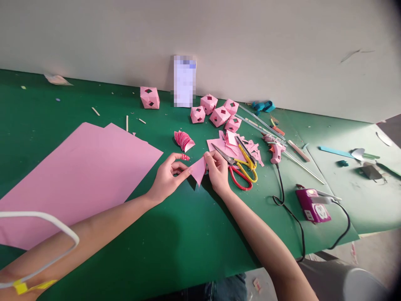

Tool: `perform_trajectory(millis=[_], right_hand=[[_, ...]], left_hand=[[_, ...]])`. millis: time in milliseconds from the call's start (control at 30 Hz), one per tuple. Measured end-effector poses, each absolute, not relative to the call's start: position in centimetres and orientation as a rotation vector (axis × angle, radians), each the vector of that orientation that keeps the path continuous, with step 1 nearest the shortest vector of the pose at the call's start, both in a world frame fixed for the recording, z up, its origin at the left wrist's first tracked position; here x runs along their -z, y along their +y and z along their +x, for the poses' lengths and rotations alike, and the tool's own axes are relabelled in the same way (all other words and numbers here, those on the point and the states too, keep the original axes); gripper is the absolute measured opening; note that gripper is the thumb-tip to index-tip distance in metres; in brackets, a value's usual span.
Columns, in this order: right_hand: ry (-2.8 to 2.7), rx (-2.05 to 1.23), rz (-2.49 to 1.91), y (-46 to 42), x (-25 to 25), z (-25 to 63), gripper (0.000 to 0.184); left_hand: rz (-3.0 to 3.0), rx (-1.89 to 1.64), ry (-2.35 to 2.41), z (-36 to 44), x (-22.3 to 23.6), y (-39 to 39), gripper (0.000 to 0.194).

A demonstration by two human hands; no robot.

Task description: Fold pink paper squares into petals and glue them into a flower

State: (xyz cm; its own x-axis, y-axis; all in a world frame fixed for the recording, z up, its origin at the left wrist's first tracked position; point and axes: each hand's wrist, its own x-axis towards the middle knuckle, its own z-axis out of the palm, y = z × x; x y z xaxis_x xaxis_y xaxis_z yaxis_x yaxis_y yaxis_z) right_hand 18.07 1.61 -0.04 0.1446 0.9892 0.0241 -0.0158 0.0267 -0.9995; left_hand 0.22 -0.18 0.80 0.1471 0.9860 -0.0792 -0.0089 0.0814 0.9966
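Between my two hands is a small folded piece of pink paper (198, 170), its pointed corner hanging down. My left hand (167, 177) pinches its left edge with thumb and fingers; a red patterned band wraps one fingertip. On the opposite edge, my right hand (216, 170) is closed on the same paper, with some of its fingers hidden behind. Just beyond the hands lies a fanned stack of folded pink pieces (184, 141). Red-handled scissors (239, 177) and yellow-handled scissors (249, 165) rest right of my right hand, over pink paper scraps (253, 148).
Large pink sheets (84, 167) cover the left of the green table (150, 251). Several pink paper polyhedra (220, 116) stand near the wall, by a phone (184, 81). A pink glue gun (275, 151), clear sticks (303, 167) and a purple power socket (313, 205) with cords are at right.
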Motion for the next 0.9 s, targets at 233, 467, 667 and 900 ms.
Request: perform_trajectory(millis=[233,467,667,900], right_hand=[[-1.319,-1.25,-1.273,1.8,-0.6,18.8,0.067],[-1.351,-1.155,-1.298,1.6,-0.6,18.9,0.069],[-1.555,-1.213,-1.287,1.7,-0.5,19.3,0.07],[-1.613,-1.091,-1.336,1.7,-0.2,19.3,0.072]], left_hand=[[1.106,-1.096,1.119,0.2,-0.6,0.1,0.044],[1.142,-1.086,1.128,0.2,-0.7,0.0,0.043],[1.096,-1.101,1.12,0.1,-0.7,0.1,0.043],[1.083,-1.092,1.151,0.1,-0.9,0.0,0.046]])
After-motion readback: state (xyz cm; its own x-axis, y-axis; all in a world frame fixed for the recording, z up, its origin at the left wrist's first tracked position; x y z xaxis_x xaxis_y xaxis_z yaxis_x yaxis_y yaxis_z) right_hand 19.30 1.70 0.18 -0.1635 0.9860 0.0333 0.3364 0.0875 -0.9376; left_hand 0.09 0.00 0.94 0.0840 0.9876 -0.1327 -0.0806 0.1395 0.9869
